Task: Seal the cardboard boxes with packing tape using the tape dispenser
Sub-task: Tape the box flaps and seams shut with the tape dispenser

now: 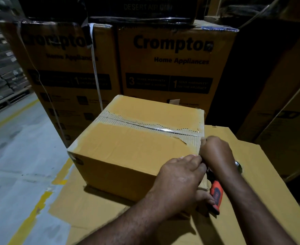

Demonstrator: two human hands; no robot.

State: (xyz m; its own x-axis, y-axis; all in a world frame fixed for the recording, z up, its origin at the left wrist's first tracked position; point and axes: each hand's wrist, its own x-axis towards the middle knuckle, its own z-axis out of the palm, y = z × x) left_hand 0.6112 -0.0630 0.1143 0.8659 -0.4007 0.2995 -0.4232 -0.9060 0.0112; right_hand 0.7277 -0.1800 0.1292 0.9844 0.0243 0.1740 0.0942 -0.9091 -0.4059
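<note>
A closed cardboard box [128, 152] sits on flattened cardboard, with clear packing tape [145, 125] running along its top seam to the right edge. My right hand [216, 152] has curled fingers that pinch the tape end at the box's top right edge. Just below, at the near right corner, my left hand [179, 181] wraps around the tape dispenser [216, 193]. Only the dispenser's orange and black handle shows between my hands; the rest is hidden behind my right wrist.
Flattened cardboard sheets [96, 207] cover the floor under the box. Tall printed appliance cartons [170, 64] stand stacked right behind it, and more cartons [276, 103] are at the right. Grey concrete floor [13, 147] with yellow lines lies to the left.
</note>
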